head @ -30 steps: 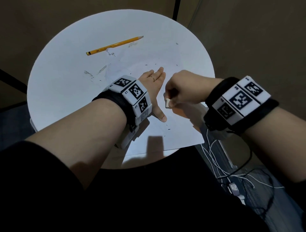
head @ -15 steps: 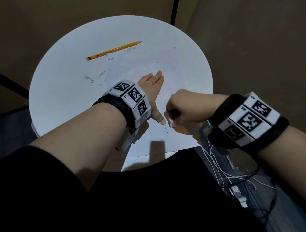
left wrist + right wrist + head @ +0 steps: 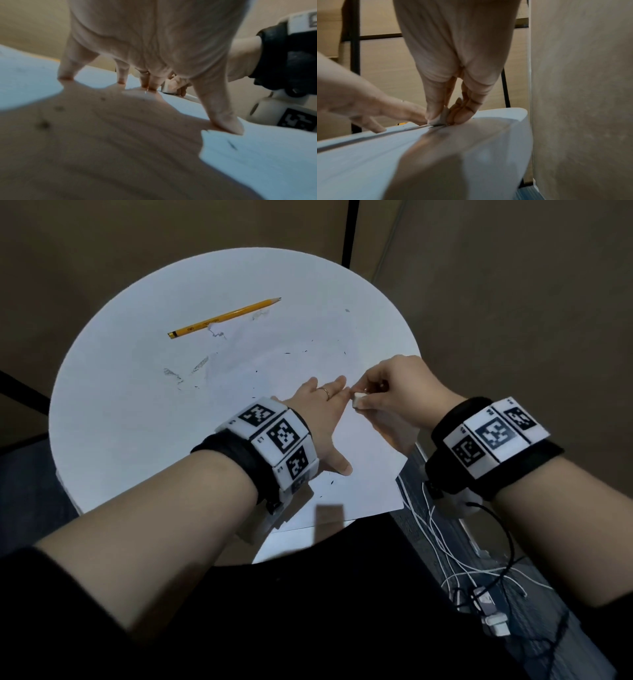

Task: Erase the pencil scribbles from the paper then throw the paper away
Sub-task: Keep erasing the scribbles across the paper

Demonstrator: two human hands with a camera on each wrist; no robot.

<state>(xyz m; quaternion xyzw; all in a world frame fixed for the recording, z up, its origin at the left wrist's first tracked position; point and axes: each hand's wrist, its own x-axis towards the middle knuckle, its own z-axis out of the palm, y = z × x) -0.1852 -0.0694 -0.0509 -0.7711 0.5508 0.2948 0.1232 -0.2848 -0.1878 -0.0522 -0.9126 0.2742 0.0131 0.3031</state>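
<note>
A white sheet of paper [image 3: 363, 481] lies on the round white table [image 3: 113, 412], its near right corner hanging over the edge. My left hand [image 3: 322, 412] lies flat on the paper with fingers spread and straight, seen from below as my left hand [image 3: 154, 56]. My right hand [image 3: 390, 392] pinches a small white eraser [image 3: 358, 399] and presses it on the paper beside the left fingertips. In the right wrist view the eraser [image 3: 442, 117] sits between thumb and curled fingers. Small dark eraser crumbs and faint marks dot the paper.
A yellow pencil [image 3: 224, 318] lies on the far side of the table, with grey smudges [image 3: 174, 376] on the tabletop to the left. White and black cables [image 3: 479, 573] trail on the floor at the right. A beige wall stands close on the right.
My right hand has carried the eraser from the near side of the paper, by the left thumb, up to the left fingertips. The left hand stays flat on the paper.
</note>
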